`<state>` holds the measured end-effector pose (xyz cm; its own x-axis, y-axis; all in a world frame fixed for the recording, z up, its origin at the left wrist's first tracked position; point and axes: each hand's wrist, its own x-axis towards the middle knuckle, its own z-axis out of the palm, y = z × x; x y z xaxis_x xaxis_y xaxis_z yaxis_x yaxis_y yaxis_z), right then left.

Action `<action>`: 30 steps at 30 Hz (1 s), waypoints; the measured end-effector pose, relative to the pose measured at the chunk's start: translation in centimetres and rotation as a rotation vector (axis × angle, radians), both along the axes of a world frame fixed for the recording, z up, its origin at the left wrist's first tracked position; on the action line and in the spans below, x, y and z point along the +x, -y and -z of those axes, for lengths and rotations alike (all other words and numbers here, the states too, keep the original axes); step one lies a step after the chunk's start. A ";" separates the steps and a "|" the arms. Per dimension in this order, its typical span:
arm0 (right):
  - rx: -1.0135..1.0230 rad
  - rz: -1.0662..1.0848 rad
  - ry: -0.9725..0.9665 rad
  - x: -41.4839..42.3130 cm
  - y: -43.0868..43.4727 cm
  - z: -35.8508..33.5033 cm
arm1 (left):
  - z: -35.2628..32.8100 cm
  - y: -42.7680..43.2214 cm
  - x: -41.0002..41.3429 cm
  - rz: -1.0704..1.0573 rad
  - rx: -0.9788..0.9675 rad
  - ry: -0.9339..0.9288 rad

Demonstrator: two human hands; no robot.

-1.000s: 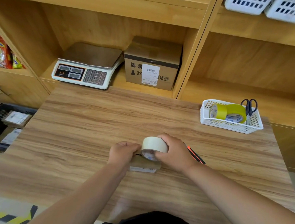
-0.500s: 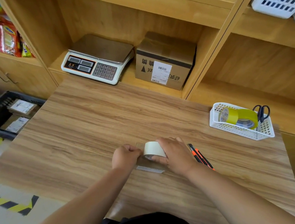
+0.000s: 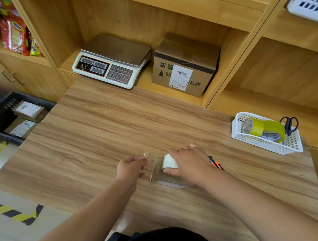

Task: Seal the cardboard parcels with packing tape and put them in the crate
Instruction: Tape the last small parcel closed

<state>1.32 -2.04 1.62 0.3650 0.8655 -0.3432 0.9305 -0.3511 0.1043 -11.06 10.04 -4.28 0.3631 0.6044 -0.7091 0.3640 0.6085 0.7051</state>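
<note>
A small flat cardboard parcel [image 3: 160, 175] lies on the wooden table [image 3: 102, 137] near its front edge. My right hand [image 3: 189, 162] grips a cream roll of packing tape [image 3: 169, 161] and holds it down on the parcel's top. My left hand [image 3: 130, 168] pinches the free end of a clear strip of tape [image 3: 150, 158] drawn out leftward from the roll. The black crate [image 3: 0, 115] stands on the floor at the left and holds two sealed parcels [image 3: 29, 110].
An orange and black utility knife [image 3: 216, 164] lies just right of my right hand. A white basket [image 3: 264, 142] at the right holds yellow tape rolls and scissors [image 3: 290, 125]. A scale [image 3: 111, 63] and a larger cardboard box [image 3: 185, 66] sit on the shelf behind.
The roll has come down from above the parcel onto its top. My left hand has pulled away to the left, drawing out a strip of tape.
</note>
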 end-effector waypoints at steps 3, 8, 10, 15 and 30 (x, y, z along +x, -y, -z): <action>-0.046 -0.009 -0.001 0.2 0.0 -0.8 | 0.2 0.3 -0.2 0.000 -0.024 0.009; -0.045 -0.038 0.012 0.2 0.8 -1.1 | 0.7 0.6 -0.2 -0.022 -0.059 0.011; -0.043 -0.021 -0.001 -0.3 0.7 -1.0 | 1.1 0.6 -0.3 -0.040 -0.071 0.011; -0.001 -0.002 0.016 -1.5 -0.5 -0.2 | 2.0 0.5 -0.5 -0.089 -0.089 0.003; 0.042 0.005 0.050 -2.4 -1.9 0.3 | 3.7 0.4 -0.5 -0.123 -0.123 0.003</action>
